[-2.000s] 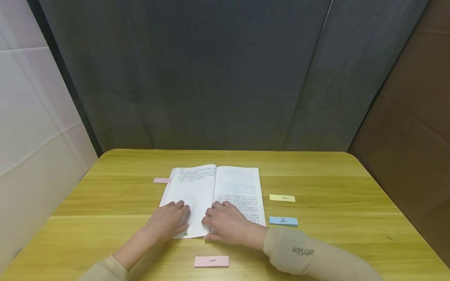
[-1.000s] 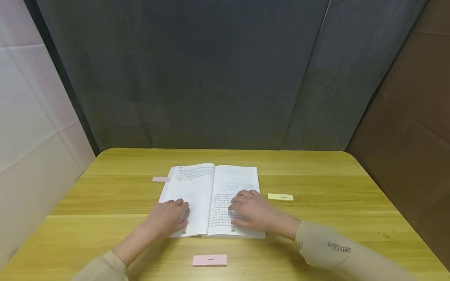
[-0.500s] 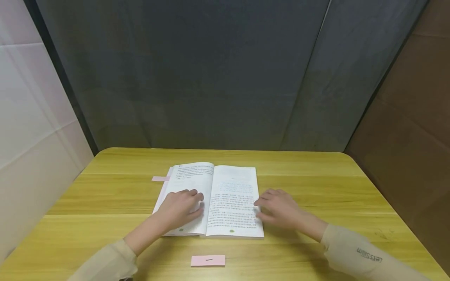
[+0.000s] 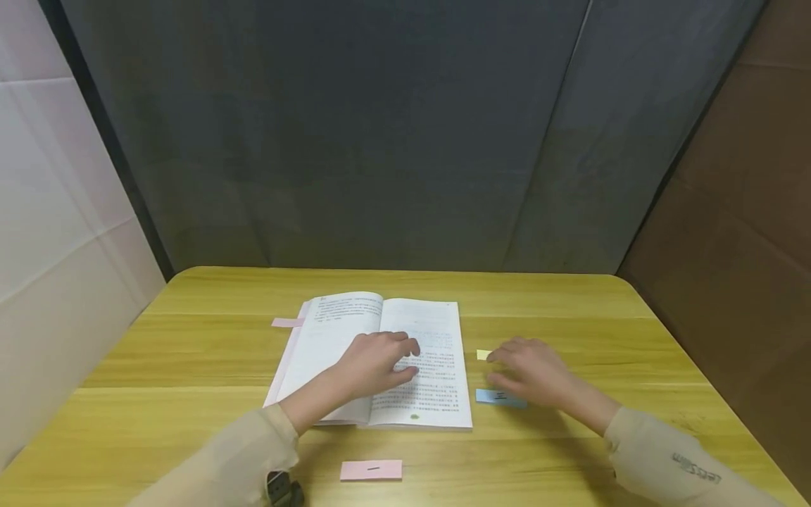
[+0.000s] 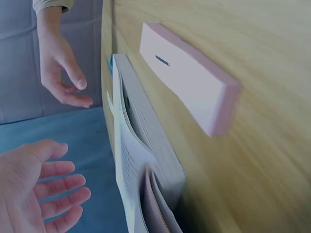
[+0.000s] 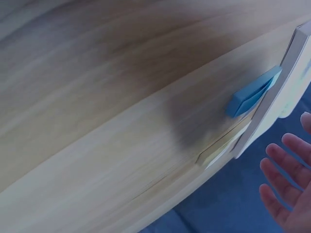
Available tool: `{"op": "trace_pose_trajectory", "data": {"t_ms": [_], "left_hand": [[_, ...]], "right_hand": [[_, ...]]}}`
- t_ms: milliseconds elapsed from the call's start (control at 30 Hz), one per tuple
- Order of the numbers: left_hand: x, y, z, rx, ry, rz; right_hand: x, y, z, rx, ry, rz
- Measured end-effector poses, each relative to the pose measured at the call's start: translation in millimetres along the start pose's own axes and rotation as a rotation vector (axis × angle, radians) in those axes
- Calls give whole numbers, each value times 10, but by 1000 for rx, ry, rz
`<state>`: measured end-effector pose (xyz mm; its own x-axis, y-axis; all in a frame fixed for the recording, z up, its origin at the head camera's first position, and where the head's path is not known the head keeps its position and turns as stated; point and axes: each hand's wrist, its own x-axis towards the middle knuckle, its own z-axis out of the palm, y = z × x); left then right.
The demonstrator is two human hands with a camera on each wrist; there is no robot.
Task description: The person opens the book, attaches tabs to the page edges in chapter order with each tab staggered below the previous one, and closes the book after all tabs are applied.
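An open book (image 4: 427, 408) with printed pages lies on the table. My left hand (image 4: 380, 362) hovers above its pages near the middle, fingers loosely bent; in the left wrist view this left hand (image 5: 41, 189) holds nothing and stays apart from the paper. To the right of the book, my right hand (image 4: 535, 373) is over a yellow sticky-note pad (image 4: 483, 355), hiding most of it. Just below that hand lies a blue sticky-note pad (image 4: 497, 398) with strokes written on it. The right wrist view shows the right hand (image 6: 291, 179) with spread, empty fingers above the yellow pad (image 6: 223, 145).
A pink sticky-note pad (image 4: 371, 470) with one stroke lies in front of the book. One pink tab (image 4: 287, 322) sticks out from the book's left edge. The wooden table (image 4: 190, 338) ends at a dark curtain (image 4: 380, 141) behind.
My right hand has slid off the right page and over to the yellow and blue pads. My left hand has lifted from the left page and shifted right across the book.
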<state>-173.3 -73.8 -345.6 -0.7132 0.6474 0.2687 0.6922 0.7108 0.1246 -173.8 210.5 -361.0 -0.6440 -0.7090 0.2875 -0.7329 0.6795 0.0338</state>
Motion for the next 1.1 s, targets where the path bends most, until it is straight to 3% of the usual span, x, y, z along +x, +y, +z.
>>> {"op": "trace_pose_trajectory", "data": {"t_ms": [267,667,1100], "left_hand": [[205,92,54,-40,-1,24],[393,215,107,-24,-7,53],[583,254,307,-56,-33,42]], "right_hand": [[-64,95,-28,-36,7,54],[-121,159,-21,-43,31,88],[-133,207,102,-50,40,101]]}}
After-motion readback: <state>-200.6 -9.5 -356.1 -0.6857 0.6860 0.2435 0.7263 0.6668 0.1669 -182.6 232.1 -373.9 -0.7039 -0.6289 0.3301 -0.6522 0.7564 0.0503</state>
